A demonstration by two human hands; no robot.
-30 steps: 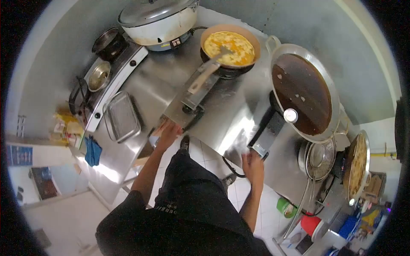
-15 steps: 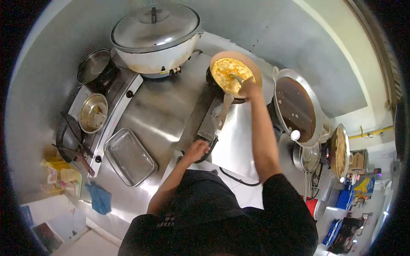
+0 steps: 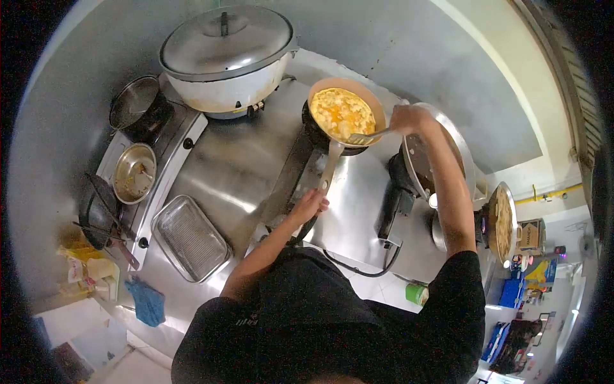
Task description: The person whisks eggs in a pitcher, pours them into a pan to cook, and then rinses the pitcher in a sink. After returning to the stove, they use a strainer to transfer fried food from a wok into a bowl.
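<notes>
So R hand [image 3: 409, 120] grips the spatula [image 3: 366, 137], blade by the egg [image 3: 343, 112] in the pan [image 3: 374, 97], L hand [image 3: 309, 206] curled at the end of the handle [image 3: 333, 164], prob. to steady it, tho from here can't tell if clasped

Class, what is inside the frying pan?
A yellow, egg-like mixture lies inside the pan, with the spatula's blade at its near edge. The mixture hides the pan's floor.

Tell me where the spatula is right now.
In the head view, the spatula is in the upper half, right of centre, held in the right hand, with its blade at the lower-right edge of the egg in the tan pan.
</notes>
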